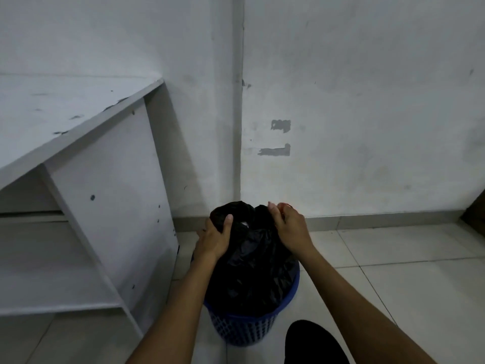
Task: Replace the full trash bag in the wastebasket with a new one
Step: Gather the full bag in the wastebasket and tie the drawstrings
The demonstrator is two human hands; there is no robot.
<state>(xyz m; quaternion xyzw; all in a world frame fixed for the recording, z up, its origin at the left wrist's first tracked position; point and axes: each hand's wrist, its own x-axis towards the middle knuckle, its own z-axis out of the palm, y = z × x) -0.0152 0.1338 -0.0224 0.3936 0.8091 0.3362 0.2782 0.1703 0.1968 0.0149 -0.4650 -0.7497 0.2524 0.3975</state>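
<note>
Both hands (252, 232) clutching black trash bag (252, 269) above wastebasket (246, 329)

Both hands are on the black trash bag (252, 271), which bulges up out of the blue wastebasket (244, 328) on the pale tiled floor (393, 258). The left hand (214, 240) clutches the gathered plastic on the left side, thumb laid up over the bunched top. The right hand (290, 228) pinches the right side of the bag's neck, fingers curled down into the folds. The basket's lattice wall shows below the bag, and its rim rings the plastic. A white shelving unit (105, 195) stands just left of the basket. The scuffed white wall (367, 101) rises behind. A dark knee (312, 342) shows at the bottom edge.
</note>
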